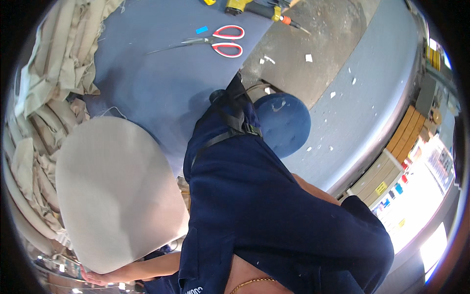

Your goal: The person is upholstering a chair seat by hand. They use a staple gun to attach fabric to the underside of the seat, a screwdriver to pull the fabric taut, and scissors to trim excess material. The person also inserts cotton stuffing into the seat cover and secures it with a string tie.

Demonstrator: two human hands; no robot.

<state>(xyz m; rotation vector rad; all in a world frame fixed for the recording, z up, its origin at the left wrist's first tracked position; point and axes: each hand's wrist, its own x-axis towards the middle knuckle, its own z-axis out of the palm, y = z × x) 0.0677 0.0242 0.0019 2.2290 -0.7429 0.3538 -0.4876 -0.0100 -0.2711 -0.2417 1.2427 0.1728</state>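
My left arm reaches out to the lower left. At its end, my left hand [103, 278] grips the bottom edge of a rounded beige upholstered panel [117, 191], perhaps a seat or backrest pad. The panel is tilted, with its smooth fabric face showing. Part of my right forearm [316, 189] appears beyond my dark blue shirt, and my right hand is hidden behind it.
On the blue-grey worktable [142, 68] lie red-and-white-handled scissors [215, 41], a blue scrap [201, 30] and a yellow-black air tool [252, 9]. Beige fabric covers [41, 161] pile up at the left. A round blue stool [283, 125] stands near scattered white scraps.
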